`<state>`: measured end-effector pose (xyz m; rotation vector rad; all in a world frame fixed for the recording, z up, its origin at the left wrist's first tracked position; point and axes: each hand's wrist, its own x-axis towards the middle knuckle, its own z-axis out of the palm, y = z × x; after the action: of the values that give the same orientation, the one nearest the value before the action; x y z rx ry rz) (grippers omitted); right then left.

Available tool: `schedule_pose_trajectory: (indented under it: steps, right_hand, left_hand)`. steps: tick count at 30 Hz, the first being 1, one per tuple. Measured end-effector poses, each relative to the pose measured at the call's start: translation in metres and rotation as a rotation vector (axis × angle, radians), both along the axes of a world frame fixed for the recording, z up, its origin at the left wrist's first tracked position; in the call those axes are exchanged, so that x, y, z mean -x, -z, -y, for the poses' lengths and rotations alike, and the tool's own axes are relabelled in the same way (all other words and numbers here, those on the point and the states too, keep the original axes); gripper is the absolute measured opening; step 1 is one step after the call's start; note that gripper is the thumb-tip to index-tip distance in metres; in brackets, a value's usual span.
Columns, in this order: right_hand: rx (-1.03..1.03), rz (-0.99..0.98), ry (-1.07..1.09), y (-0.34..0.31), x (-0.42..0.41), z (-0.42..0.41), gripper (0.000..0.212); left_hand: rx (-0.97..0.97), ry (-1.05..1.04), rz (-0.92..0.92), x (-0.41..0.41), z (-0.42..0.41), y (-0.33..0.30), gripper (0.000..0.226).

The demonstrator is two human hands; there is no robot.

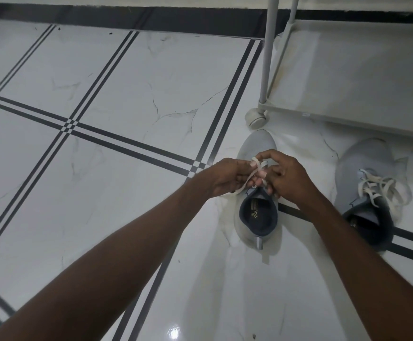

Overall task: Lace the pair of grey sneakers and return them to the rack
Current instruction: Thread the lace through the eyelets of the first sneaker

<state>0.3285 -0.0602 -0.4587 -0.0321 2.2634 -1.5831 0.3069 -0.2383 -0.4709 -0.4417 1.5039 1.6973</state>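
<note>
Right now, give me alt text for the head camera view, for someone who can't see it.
Two bare hands, left hand and right hand, work a white lace over a grey sneaker standing on a white tiled floor. The second grey sneaker, already laced, sits to its right, in front of a white wheeled rack whose bottom shelf holds nothing.

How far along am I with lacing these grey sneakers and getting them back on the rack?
About halfway. The right-hand sneaker already looks laced, its white lace crossed and looped. In hand: your left hand and right hand are working the lace over the other sneaker. Left: finish that one, then lift both from the floor onto the white rack.
</note>
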Motion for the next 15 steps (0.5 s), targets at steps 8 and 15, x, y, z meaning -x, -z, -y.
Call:
schedule_pose_trajectory:
  steps: [8, 15]
  right_hand:
    - [0.093, 0.177, 0.050, 0.004, 0.003, -0.001, 0.035]
    - [0.169, 0.271, 0.213, 0.022, 0.001, -0.007, 0.020]
  left_hand:
    - [0.025, -0.001, -0.107, 0.001, -0.002, 0.004, 0.011]
    - [0.221, 0.311, -0.328, 0.005, 0.009, -0.010, 0.020]
